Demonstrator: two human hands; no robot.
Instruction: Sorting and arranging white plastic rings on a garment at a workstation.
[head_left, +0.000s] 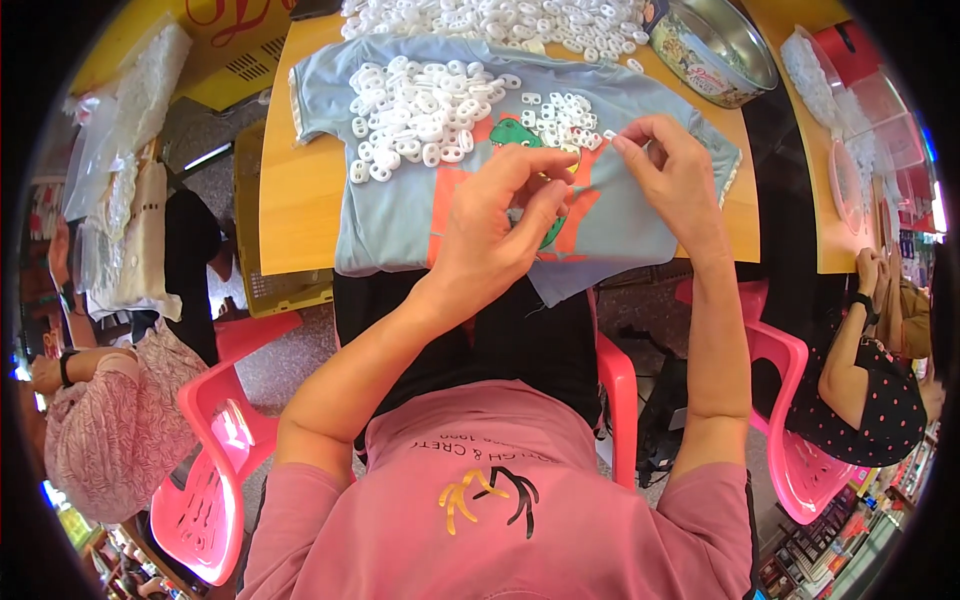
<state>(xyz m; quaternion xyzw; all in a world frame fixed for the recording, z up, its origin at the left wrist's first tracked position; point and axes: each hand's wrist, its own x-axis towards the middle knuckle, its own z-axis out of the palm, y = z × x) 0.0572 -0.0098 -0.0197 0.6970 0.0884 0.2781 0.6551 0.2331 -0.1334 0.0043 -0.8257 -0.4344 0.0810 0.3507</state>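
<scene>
A pale blue T-shirt (385,225) with an orange and green print lies spread on the table in front of me. On its left half sits a heap of white oval plastic pieces (410,115), each with two holes. Smaller, squarish white pieces (560,118) form a second pile right of it. My right hand (672,175) pinches a small white plastic piece (610,134) between thumb and forefinger, beside the smaller pile. Over the print hovers my left hand (505,215), its fingers curled towards the thumb; whatever they hold is hidden.
More white two-hole pieces (500,22) cover the table's far side. A round metal tin (715,55) stands at the far right on the wooden table (300,210). Pink plastic chairs (215,470) flank me, and other people sit at both sides. A yellow crate (285,295) is left below the table.
</scene>
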